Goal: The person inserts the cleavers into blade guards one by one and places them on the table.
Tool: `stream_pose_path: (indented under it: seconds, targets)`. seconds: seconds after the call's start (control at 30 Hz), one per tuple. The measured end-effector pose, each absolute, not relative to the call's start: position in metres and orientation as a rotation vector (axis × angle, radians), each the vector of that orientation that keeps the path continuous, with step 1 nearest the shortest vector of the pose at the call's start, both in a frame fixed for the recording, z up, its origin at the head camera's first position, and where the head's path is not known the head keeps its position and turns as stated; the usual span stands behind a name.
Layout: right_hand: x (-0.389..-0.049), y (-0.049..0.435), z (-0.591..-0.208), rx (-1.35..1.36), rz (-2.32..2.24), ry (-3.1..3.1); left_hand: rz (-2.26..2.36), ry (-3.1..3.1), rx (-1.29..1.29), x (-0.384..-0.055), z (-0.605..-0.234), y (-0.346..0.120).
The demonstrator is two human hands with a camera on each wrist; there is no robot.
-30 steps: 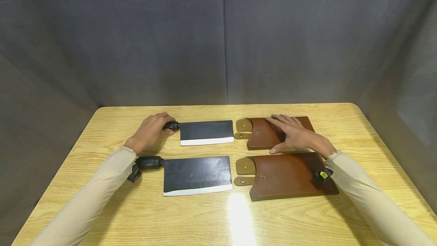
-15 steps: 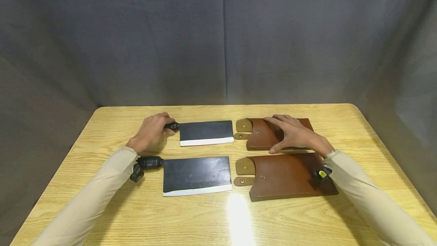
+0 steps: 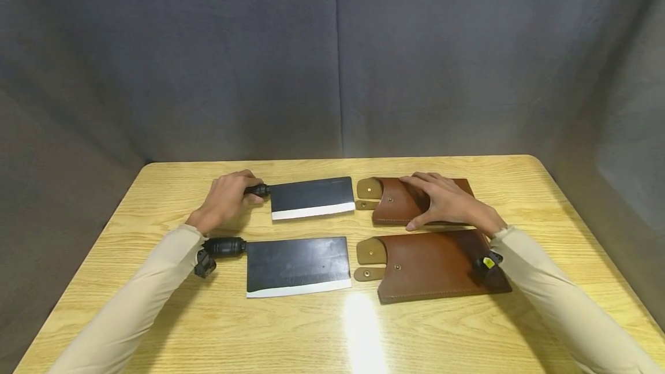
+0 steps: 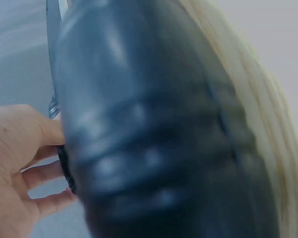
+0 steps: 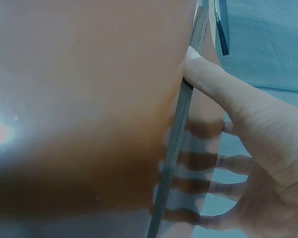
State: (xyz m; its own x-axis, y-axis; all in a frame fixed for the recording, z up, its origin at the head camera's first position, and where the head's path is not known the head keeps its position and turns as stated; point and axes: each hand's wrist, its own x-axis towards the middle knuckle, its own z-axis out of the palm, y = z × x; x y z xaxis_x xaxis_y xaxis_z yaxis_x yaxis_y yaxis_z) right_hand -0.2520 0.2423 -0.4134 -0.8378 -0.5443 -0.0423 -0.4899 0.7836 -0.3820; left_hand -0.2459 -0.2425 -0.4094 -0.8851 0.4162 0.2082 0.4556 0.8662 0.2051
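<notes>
"Looking at the head view, what's changed?"
"Left of the brown leather sheath beneath the right hand, the black rectangular cleaver's sheath-side end now sits slightly higher, lifted or swung. The left hand grips its handle; picking up seems barely begun."
"Left wrist?"
"A blurred, ribbed black handle hides much of that grip."
"Right wrist?"
"Spread, open fingers span the sheath, thumb beside its edge."

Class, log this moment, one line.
left hand: grips far rectangular black cleaver; right hand: spans far brown leather sheath; near black cleaver: on wooden table
</notes>
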Motion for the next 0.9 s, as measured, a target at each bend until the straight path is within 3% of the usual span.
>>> stream_pose_path:
  seconds: [0.9]
  targets:
    - [-0.249,0.244,-0.419,-0.833,-0.495,2.851,-0.367,-2.847,-0.823,-0.252,-0.42,-0.192]
